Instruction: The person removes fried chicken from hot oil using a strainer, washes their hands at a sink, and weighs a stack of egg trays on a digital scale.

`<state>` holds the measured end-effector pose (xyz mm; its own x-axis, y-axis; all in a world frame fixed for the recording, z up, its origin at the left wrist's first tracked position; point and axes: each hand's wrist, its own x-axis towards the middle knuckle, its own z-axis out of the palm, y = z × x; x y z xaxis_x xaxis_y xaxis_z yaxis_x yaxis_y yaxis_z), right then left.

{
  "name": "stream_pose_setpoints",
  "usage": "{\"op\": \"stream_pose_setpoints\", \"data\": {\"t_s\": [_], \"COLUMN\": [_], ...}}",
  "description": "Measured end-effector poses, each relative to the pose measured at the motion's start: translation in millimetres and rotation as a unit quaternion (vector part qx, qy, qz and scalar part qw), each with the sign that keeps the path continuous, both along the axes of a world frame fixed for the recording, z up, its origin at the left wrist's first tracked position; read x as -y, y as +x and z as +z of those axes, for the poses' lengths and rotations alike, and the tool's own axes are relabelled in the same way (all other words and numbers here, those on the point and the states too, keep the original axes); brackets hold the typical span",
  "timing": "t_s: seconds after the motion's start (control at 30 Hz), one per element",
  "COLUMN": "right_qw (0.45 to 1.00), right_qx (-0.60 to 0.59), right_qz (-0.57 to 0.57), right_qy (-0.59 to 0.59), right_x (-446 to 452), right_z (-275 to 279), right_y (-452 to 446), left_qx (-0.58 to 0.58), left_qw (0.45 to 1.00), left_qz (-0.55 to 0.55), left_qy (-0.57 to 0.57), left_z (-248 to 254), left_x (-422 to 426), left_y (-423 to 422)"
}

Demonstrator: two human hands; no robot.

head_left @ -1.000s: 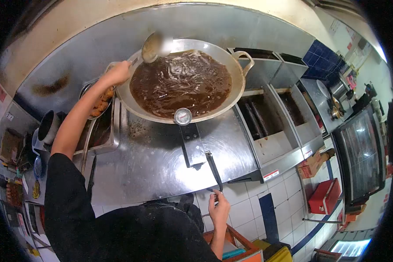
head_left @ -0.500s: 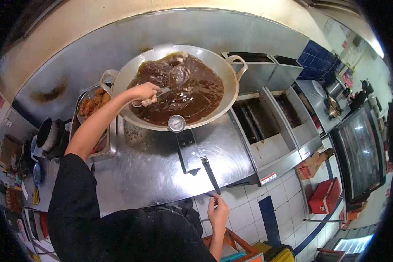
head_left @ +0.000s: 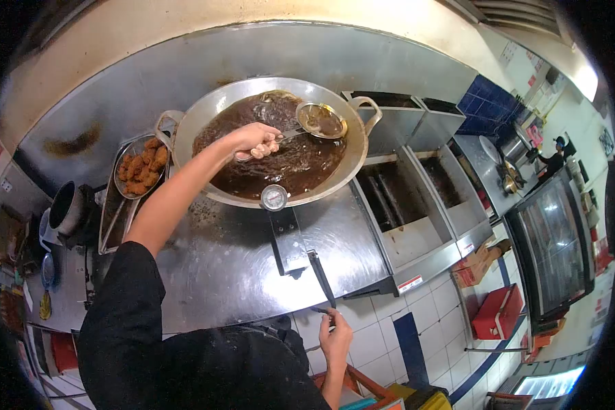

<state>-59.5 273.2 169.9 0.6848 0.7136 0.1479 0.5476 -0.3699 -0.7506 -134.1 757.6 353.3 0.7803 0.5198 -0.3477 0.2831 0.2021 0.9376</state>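
The skimmer is held by its handle in the left hand, fingers wrapped, its head within the wok. It is judged stiff and light, perhaps greasy, best gripped away from the liquid. A black lever is pinched in the right hand.

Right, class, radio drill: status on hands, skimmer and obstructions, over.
Left hand gripping skimmer. Right hand at black handle's lower end, grip unclear. Skimmer head toward right side of wok. Dial thermometer at near rim, clear of skimmer.
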Motion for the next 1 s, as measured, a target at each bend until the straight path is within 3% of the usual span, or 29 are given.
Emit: {"op": "stream_pose_setpoints", "data": {"t_s": [0.27, 0.43, 0.67, 0.83, 0.93, 1.0], "right_qw": [1.0, 0.999, 0.987, 0.958, 0.933, 0.913], "right_qx": [-0.004, 0.004, -0.009, -0.014, -0.013, -0.006], "right_qz": [0.009, 0.041, 0.154, 0.276, 0.342, 0.388], "right_qy": [-0.018, -0.025, -0.055, -0.076, -0.107, -0.126], "right_x": [4, 0, -21, -54, -65, -76], "right_z": [-1, 1, 4, 3, 7, 9], "right_y": [-3, -3, -1, -11, -27, -40], "left_qx": [0.054, 0.104, 0.182, 0.094, 0.044, -0.009], "left_qw": [0.999, 0.991, 0.942, 0.859, 0.807, 0.806], "left_qz": [-0.01, 0.083, 0.276, 0.495, 0.586, 0.585], "left_qy": [0.0, 0.0, 0.061, 0.097, 0.065, 0.086], "left_z": [14, 37, 50, 48, 16, -3], "left_x": [18, 43, 144, 247, 280, 289], "left_y": [-8, -45, -197, -294, -333, -343]}}
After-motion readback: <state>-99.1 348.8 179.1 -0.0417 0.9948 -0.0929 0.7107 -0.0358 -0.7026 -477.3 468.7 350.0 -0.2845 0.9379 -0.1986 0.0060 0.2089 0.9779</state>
